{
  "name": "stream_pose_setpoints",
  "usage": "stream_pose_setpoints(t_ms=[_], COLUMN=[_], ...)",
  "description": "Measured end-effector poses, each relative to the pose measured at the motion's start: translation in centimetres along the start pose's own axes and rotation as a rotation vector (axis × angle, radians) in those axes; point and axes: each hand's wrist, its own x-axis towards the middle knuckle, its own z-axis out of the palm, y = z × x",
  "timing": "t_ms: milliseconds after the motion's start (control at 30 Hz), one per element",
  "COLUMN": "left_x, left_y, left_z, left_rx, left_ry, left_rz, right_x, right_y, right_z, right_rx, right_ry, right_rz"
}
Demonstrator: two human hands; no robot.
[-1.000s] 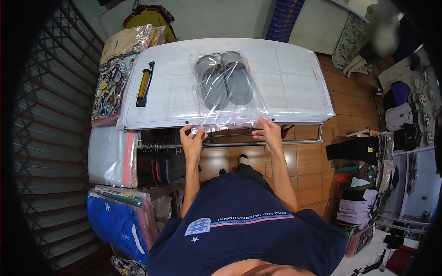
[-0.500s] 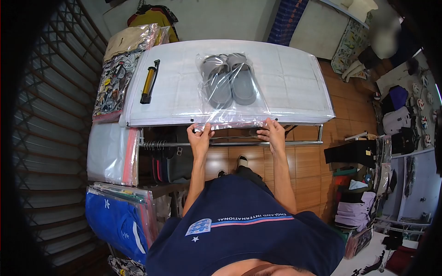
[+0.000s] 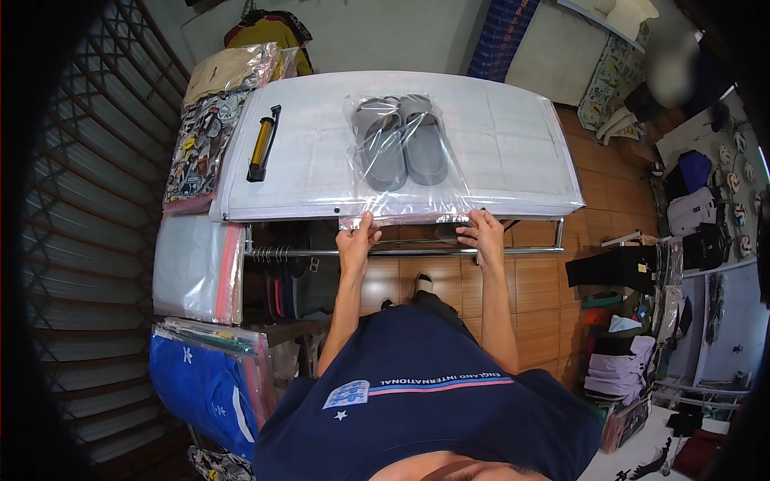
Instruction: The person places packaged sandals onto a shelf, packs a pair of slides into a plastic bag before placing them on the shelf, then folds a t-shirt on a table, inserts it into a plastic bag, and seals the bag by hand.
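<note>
A pair of grey clogs (image 3: pixel 426 152) lies side by side inside a clear plastic bag (image 3: pixel 449 192) on the white-covered table (image 3: pixel 513 136). The bag's mouth end hangs over the table's near edge. My left hand (image 3: pixel 358 239) pinches the left corner of that end between thumb and fingers. At the opposite corner, my right hand (image 3: pixel 484 234) grips the plastic the same way. Both hands are just off the table edge, with the strip stretched between them.
A yellow and black hand pump (image 3: pixel 261 148) lies on the table's left part. Bagged garments (image 3: pixel 204 144) and a stack of clear bags (image 3: pixel 192 268) stand at the left. A metal rail (image 3: pixel 417 252) with hangers runs below the table edge. Another person (image 3: pixel 682 76) is at upper right.
Both hands have shifted slightly to the right and a little toward me, still on the bag's end. The clogs have barely moved.
</note>
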Motion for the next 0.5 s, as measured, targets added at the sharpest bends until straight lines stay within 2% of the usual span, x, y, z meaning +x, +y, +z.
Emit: stream_pose_setpoints(t_ms=[133, 200, 500], left_x=[0.6, 1.1, -0.1], left_y=[-0.9, -1.1, 0.1], left_z=[-0.4, -0.8, 0.7], left_rx=[0.113, 0.157, 0.106], left_ry=[-0.002, -0.048, 0.015], left_rz=[-0.028, 0.056, -0.034], right_x=[-0.2, -0.2, 0.0], right_y=[-0.3, -0.3, -0.1], right_z=[0.0, 0.0, -0.3], right_rx=[-0.014, -0.022, -0.035], right_ry=[0.005, -0.003, -0.027], right_rz=[0.001, -0.001, -0.01])
